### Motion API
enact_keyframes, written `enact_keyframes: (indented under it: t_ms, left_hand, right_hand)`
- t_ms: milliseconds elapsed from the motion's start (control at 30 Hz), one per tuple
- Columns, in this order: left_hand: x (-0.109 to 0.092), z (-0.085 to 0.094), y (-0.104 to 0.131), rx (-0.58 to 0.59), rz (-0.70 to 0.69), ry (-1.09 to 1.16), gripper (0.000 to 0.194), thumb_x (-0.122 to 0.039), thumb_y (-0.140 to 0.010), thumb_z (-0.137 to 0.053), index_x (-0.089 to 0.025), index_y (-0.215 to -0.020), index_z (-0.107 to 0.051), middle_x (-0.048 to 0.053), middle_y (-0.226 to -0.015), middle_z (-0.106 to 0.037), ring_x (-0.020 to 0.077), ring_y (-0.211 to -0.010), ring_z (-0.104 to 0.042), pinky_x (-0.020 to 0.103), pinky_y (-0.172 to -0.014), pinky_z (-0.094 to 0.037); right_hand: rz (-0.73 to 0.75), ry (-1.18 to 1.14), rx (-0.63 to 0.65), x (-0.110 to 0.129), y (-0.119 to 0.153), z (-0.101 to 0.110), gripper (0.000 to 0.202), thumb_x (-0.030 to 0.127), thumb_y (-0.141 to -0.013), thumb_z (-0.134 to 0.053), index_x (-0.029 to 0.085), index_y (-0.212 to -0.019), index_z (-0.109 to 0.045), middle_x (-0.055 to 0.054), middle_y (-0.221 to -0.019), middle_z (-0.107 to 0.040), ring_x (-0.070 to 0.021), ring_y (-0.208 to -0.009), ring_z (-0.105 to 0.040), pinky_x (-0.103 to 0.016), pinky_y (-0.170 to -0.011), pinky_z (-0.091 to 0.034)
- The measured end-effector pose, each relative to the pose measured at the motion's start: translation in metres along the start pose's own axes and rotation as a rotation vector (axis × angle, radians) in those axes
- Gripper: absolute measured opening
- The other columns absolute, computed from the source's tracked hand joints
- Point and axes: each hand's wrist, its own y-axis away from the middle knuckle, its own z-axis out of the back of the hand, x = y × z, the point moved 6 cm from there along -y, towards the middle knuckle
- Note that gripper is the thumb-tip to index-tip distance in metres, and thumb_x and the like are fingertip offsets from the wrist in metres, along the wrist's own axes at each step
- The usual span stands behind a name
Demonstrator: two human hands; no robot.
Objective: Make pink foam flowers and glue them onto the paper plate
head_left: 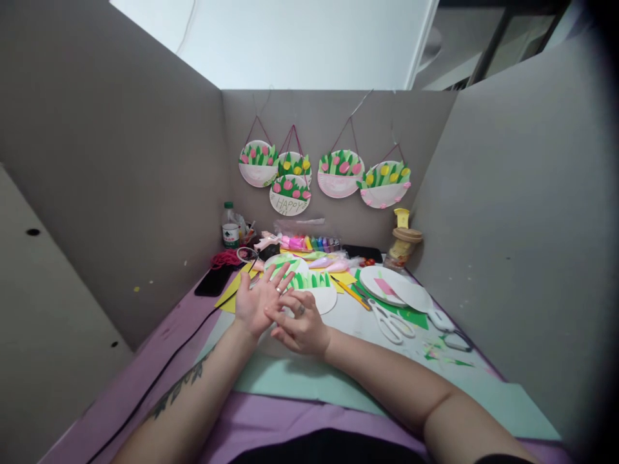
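My left hand (258,303) is turned palm up over the table, its fingers spread, and no object shows on it. Bent over that palm is my right hand (309,330), with a fingertip touching near the base of the left hand; its fingers are loosely curled and apart, with nothing visible between them. Just beyond my hands lies a cut paper plate (325,300) edged with green paper grass. Another round plate (273,260) with green strips is partly hidden behind my left fingers. A yellow pencil (351,292) and white-handled scissors (391,324) lie to the right.
White paper plates (416,298) rest on green paper (418,318) at right, near paper scraps (447,357). Clay packs (309,243), a bottle (230,227) and a lidded jar (402,248) stand behind. A black cable (176,353) crosses the left side. Flower plates (341,183) hang on the partition.
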Motion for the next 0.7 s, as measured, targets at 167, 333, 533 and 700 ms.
enact_keyframes:
  t_ms: [167, 333, 533, 700]
  left_hand:
    - [0.003, 0.0009, -0.0007, 0.019, 0.053, -0.018, 0.082, -0.069, -0.088, -0.028, -0.02, -0.151, -0.015, 0.017, -0.154, -0.03, 0.0343, -0.137, -0.037, 0.054, -0.101, -0.042]
    - [0.0005, 0.0005, -0.0003, 0.017, 0.018, 0.01, 0.079, -0.069, -0.088, -0.026, -0.024, -0.152, -0.013, 0.016, -0.155, -0.029, 0.033, -0.138, -0.036, 0.056, -0.101, -0.04]
    - [0.0027, -0.0025, 0.0008, 0.043, 0.048, -0.019, 0.083, -0.068, -0.087, -0.031, -0.022, -0.153, -0.01, 0.016, -0.155, -0.029, 0.0328, -0.138, -0.036, 0.053, -0.103, -0.04]
    - [0.0028, -0.0006, 0.0001, 0.041, 0.044, -0.013, 0.082, -0.069, -0.088, -0.029, -0.023, -0.152, -0.009, 0.016, -0.155, -0.029, 0.0329, -0.139, -0.034, 0.056, -0.103, -0.038]
  right_hand:
    - [-0.049, -0.032, -0.073, -0.0032, -0.0021, 0.0039, 0.036, 0.043, -0.086, -0.057, 0.028, -0.117, -0.067, -0.007, -0.11, -0.057, -0.0259, -0.109, -0.04, -0.042, -0.093, -0.033]
    - [-0.048, -0.02, 0.014, -0.0026, -0.0007, -0.0015, 0.039, 0.049, -0.083, -0.06, 0.029, -0.115, -0.068, -0.007, -0.111, -0.056, -0.0264, -0.109, -0.039, -0.042, -0.092, -0.033]
    - [-0.08, -0.026, 0.026, -0.0069, -0.0032, -0.0017, 0.038, 0.046, -0.083, -0.062, 0.029, -0.116, -0.068, -0.007, -0.112, -0.055, -0.0262, -0.109, -0.039, -0.042, -0.095, -0.032]
    - [-0.047, -0.069, 0.005, 0.0005, -0.002, 0.0018, 0.042, 0.052, -0.082, -0.061, 0.03, -0.117, -0.067, -0.007, -0.115, -0.055, -0.0267, -0.11, -0.039, -0.042, -0.093, -0.034]
